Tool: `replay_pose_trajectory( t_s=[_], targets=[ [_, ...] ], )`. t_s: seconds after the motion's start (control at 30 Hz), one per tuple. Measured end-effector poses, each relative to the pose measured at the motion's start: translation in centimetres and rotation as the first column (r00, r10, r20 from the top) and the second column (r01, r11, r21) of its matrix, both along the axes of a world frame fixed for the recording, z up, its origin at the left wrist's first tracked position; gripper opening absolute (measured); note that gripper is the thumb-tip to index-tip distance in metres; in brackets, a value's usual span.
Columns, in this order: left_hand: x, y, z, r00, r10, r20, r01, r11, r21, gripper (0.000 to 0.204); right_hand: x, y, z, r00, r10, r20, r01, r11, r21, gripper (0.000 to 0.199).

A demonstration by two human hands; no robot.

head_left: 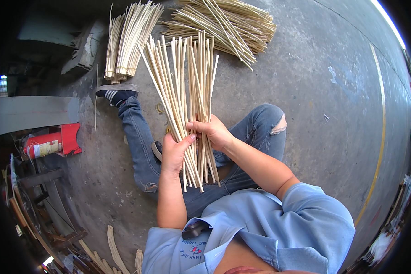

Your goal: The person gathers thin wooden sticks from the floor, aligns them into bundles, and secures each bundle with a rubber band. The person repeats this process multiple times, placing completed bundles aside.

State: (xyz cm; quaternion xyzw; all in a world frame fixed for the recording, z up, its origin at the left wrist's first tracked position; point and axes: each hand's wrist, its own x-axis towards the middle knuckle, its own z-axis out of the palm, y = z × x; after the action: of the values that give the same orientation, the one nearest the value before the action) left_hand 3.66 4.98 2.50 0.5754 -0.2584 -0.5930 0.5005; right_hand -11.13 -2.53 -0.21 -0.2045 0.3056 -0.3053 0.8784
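Observation:
My left hand (171, 153) is wrapped round a fanned bunch of thin pale wooden rods (171, 86), its thumb pressed across them. My right hand (214, 132) closes on a second bunch of the same rods (201, 77), directly beside the first. Both bunches stand over my lap with their far ends spread apart. The two hands meet at the thumbs, below the rods' middle. Lower ends of the rods stick out beneath my hands at uneven lengths. Fingers behind the rods are partly hidden.
Tied bundles of rods (134, 41) stand past my shoe at the far left. A large loose pile of rods (228, 25) lies on the concrete floor (324, 137). A red fire extinguisher (45, 144) is at the left. Curved wooden pieces (115, 251) lie at the lower left.

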Motion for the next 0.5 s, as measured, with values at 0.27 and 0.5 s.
replay_pose_trajectory(
  t_s=[0.27, 0.5],
  targets=[
    [-0.1, -0.6, 0.3, 0.996, 0.032, -0.079, -0.028, 0.998, 0.047, 0.029, -1.1, -0.5, -1.5, 0.991, -0.13, -0.017, 0.131, 0.991, 0.021, 0.018],
    [0.0, -0.2, 0.5, 1.0, -0.017, -0.007, 0.017, 1.0, 0.023, 0.038, -0.5, -0.2, -0.4, 0.995, -0.021, 0.099, 0.011, 0.994, 0.108, 0.021]
  ],
)
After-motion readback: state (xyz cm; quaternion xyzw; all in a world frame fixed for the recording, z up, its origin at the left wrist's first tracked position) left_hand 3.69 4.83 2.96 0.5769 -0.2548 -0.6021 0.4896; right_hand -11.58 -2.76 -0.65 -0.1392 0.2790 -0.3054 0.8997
